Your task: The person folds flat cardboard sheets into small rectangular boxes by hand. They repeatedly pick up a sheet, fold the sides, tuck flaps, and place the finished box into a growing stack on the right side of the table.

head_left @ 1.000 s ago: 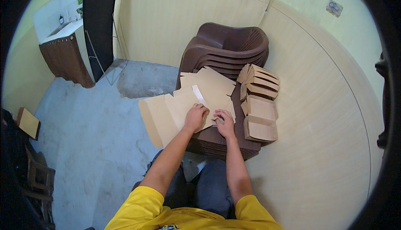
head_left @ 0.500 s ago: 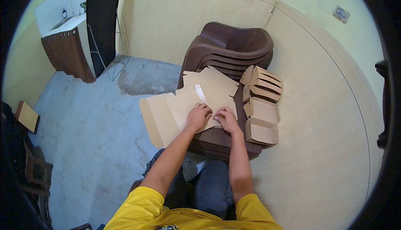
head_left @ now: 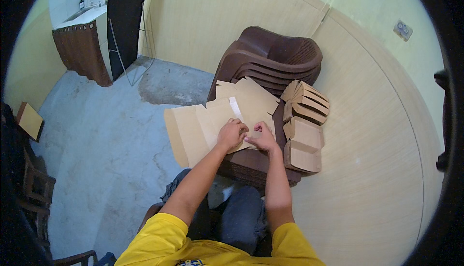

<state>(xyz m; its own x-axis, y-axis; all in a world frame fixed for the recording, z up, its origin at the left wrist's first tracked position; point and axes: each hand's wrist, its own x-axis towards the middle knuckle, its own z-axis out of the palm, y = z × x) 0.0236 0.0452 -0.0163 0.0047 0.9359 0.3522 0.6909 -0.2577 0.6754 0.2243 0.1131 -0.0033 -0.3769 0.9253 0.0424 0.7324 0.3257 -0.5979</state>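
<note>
Cardboard sits far to my left first — a small tan box (head_left: pixel 30 120) on the grey concrete floor (head_left: pixel 106 135), near dark wooden furniture at the rim of view. Beyond it, against the wall, a counter hung with a brown curtain (head_left: pixel 82 48) stands beside a tall black panel (head_left: pixel 126 19). Closer in, a flat unfolded cardboard sheet (head_left: pixel 193 128) lies across the seat of a stack of brown plastic chairs (head_left: pixel 275 63), its left flaps hanging out past the seat's edge over the floor; a white strip (head_left: pixel 235 107) runs along one panel. My left hand (head_left: pixel 232 133) rests on the sheet's near edge, fingers curled down onto a flap and pinching it — closed on the cardboard, as far as I can see. My right hand (head_left: pixel 262 135) sits just beside it, almost touching, fingers bent and pressed on the same flap edge. To the right, on the same seat, folded cardboard boxes (head_left: pixel 304 121) are piled in a leaning row, just beside the sheet. My knees in blue jeans (head_left: pixel 241 213) are below, against the chair stack, and a pale panelled wall (head_left: pixel 367 159) curves around the right side.
</note>
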